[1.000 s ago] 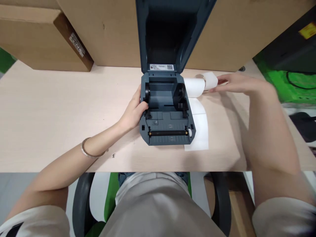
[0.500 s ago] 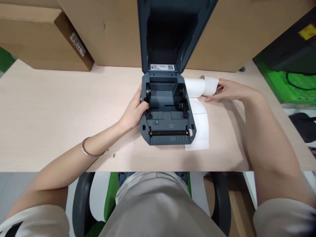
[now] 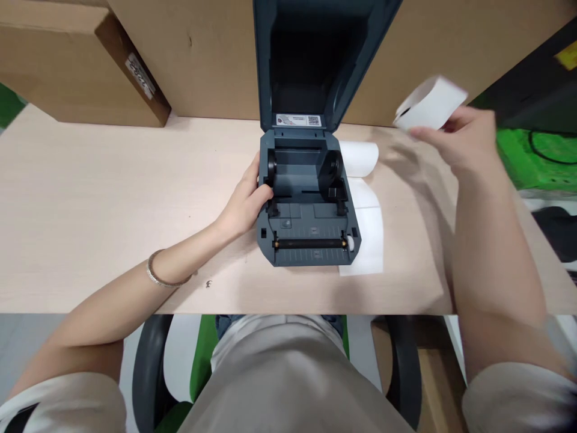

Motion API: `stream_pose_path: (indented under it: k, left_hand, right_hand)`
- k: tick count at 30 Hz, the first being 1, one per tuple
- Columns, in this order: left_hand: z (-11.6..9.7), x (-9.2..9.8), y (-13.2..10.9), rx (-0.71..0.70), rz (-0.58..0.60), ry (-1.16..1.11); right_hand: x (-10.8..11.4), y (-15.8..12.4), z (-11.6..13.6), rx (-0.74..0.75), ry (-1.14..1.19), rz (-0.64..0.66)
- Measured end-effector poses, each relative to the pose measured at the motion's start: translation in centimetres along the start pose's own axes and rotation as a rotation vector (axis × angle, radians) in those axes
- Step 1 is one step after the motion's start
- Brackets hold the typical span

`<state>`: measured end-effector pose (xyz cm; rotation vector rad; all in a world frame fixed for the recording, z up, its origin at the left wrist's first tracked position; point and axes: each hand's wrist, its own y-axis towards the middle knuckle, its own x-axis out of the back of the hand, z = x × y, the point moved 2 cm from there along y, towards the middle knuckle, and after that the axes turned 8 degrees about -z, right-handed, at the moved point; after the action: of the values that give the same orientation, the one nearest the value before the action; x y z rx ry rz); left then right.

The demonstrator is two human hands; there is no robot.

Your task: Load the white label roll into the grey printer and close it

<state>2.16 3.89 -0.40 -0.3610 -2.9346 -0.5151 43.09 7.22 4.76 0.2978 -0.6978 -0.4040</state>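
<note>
A dark grey label printer (image 3: 295, 165) stands on the table with its lid (image 3: 315, 66) raised. Its roll bay holds no roll, and a black roller (image 3: 309, 243) crosses the front. My left hand (image 3: 246, 201) grips the printer's left side, thumb on the top edge. Up in the air at the right, my right hand (image 3: 471, 135) pinches a small roll of white label paper (image 3: 430, 102), slightly blurred. Partly behind the printer's right side lies another white paper roll (image 3: 360, 157), and a white label strip (image 3: 370, 240) reaches toward me from it.
Cardboard boxes (image 3: 211, 60) line the back of the table (image 3: 112, 198). A smaller carton (image 3: 54, 66) stands at the back left. At the right are a green surface (image 3: 536, 156) with a black cable and a dark box. Chair armrests (image 3: 153, 373) are below the table edge.
My right hand has lifted the small paper roll off the table, moving it up and to the right, away from the other roll. My left hand stays on the printer.
</note>
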Motion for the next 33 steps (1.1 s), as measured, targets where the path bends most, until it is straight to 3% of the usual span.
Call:
stream_pose_path:
  k: [2,6,10,16,21,27,33]
  left_hand:
    - [-0.2,0.0,-0.1,0.015,0.006,0.001]
    - [-0.3,0.0,-0.1,0.018,0.01,-0.003]
    - [0.0,0.0,-0.1,0.019,0.006,0.001]
    - [0.1,0.0,0.0,0.022,0.003,0.002]
    - [0.3,0.1,0.0,0.016,0.012,-0.006]
    - [0.4,0.2,0.0,0.021,0.006,0.019]
    - [-0.3,0.0,-0.2,0.07,-0.01,0.04]
  right_hand:
    - [-0.5,-0.3,2.8,0.079,0.071,-0.016]
    - [-4.1,-2.7,10.0,0.23,0.15,0.142]
    - [-8.4,-4.8,14.1,0.374,-0.07,0.376]
    - [-11.3,-5.2,14.3,0.561,-0.369,0.545]
    - [-11.7,-5.5,14.4,0.617,-0.385,0.63]
    - [-11.2,-5.7,15.1,0.434,-0.089,0.491]
    - [-8.6,-7.9,17.0,0.304,0.076,0.395]
